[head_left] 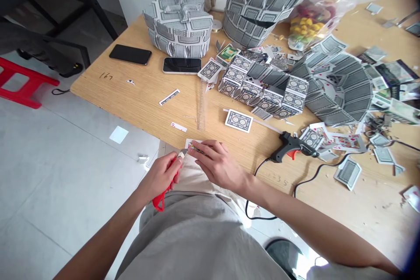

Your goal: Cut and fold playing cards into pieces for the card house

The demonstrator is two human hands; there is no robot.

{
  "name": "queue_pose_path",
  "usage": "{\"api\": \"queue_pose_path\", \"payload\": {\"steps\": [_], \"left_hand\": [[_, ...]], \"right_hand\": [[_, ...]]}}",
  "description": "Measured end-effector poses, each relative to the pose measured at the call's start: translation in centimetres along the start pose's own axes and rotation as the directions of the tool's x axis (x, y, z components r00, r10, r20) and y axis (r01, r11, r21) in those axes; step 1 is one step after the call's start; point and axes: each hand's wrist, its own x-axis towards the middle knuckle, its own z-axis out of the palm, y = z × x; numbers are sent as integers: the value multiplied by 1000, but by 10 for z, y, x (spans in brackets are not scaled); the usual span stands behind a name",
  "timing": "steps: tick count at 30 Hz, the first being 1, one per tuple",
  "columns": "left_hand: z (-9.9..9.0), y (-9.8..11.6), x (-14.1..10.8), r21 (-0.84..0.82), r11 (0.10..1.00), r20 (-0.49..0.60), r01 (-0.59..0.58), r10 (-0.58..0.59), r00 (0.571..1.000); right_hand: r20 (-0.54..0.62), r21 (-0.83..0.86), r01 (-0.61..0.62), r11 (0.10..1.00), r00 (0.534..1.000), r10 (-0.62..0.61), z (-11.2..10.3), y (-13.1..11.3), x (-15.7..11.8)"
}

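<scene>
Left hand (160, 178) clenched round a red plastic box cutter (161, 199), blade tip just at the edge of a white playing card (192, 145) with red print. Right hand (218, 165) grasps that card, fingertips (205, 148) on its face. Card sits at the near table edge, over the person's beige shorts (193, 175).

Table: light wood-grain top (131, 109). Handwritten "167" (106, 76) at left; faint digits, maybe "1235" (278, 179), near the right. Small cut white card strip (179, 127) with red mark, unreadable, just far of the hands. Clear plastic ruler (201, 105) lies further on. Blue-grey patterned card back (239, 120) right of it. Black hot glue gun (292, 148) with orange trigger at right, black cord (260, 214) looping off the edge.

Far: two black smartphones (130, 54) (182, 65), one beside the other. Grey-backed playing-card constructions: stacked block (262, 87), fan-shaped curved panel (341, 87), round tiered shell (179, 30), large dome (259, 0). Clear plastic bag (310, 22) far right holds yellow and red items, too blurred to identify. No brand legible.
</scene>
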Motion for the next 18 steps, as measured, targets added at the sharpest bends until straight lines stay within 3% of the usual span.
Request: {"api": "queue_pose_path", "payload": {"steps": [18], "left_hand": [[3, 2, 1, 7, 1000, -3, 3, -3, 1000]], "right_hand": [[-3, 28, -6, 1000, 1000, 6, -1, 0, 0]]}}
